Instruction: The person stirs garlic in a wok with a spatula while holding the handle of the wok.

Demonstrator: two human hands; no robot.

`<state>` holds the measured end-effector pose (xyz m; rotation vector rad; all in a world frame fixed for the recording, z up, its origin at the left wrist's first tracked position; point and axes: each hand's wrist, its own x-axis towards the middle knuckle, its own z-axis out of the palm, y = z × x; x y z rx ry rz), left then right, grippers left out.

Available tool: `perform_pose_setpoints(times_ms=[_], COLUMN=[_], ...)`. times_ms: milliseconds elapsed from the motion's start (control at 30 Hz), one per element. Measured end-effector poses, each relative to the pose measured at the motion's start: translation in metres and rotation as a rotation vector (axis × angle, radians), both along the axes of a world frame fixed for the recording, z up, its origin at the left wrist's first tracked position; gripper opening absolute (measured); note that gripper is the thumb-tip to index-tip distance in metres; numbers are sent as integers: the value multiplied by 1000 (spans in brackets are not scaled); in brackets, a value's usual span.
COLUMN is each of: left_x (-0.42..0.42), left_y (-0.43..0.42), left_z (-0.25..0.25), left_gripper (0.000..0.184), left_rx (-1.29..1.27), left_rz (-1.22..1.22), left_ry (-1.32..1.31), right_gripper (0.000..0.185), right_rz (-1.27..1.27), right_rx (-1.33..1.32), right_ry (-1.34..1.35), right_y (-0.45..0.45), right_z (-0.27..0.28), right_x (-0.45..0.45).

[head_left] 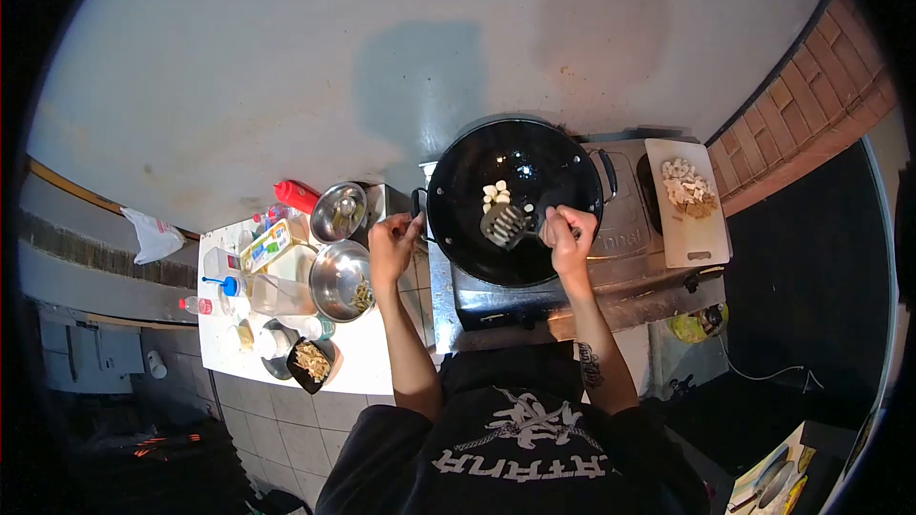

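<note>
A large black wok (pixel 496 262) sits on the stove, with several pale white chunks of food (pixel 496 194) gathered near its middle. My right hand (pixel 571 236) is closed round the handle of a slotted spatula (pixel 506 226). The spatula's slotted head rests inside the wok, just below the chunks. At the wok's left side, my left hand (pixel 391 246) has its fingers closed at the loop handle (pixel 418 202). Part of that grip is hidden by the fingers.
Right of the wok, a cutting board (pixel 682 236) carries chopped pale food. On the white table (pixel 367 362) at left stand metal bowls (pixel 329 272), a red squeeze bottle (pixel 297 195), plastic containers and a dark bowl of sliced food (pixel 311 366). A wall rises behind the stove.
</note>
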<state>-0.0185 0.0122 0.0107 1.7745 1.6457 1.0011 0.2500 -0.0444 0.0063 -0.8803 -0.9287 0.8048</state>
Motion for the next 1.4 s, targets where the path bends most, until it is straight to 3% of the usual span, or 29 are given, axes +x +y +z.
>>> perform_pose_setpoints(times_ms=[100, 333, 567, 700, 1000, 1400], left_x=[0, -1, -1, 1, 2, 2], left_y=[-2, 2, 0, -1, -3, -2], left_z=[6, -7, -6, -3, -2, -2], left_gripper=[29, 28, 28, 29, 30, 32], left_rx=[2, 33, 38, 63, 78, 40], left_rz=[5, 4, 3, -3, -3, 10], left_ry=[19, -2, -15, 18, 8, 13], right_gripper=[43, 41, 39, 40, 38, 42], right_rz=[111, -50, -1, -62, -46, -26], right_rx=[-67, -28, -5, 72, -99, 58], right_ry=[170, -71, 87, 91, -113, 50], right_y=[-5, -8, -10, 0, 1, -2], right_z=[14, 3, 17, 6, 11, 10], right_x=[14, 5, 11, 4, 11, 11])
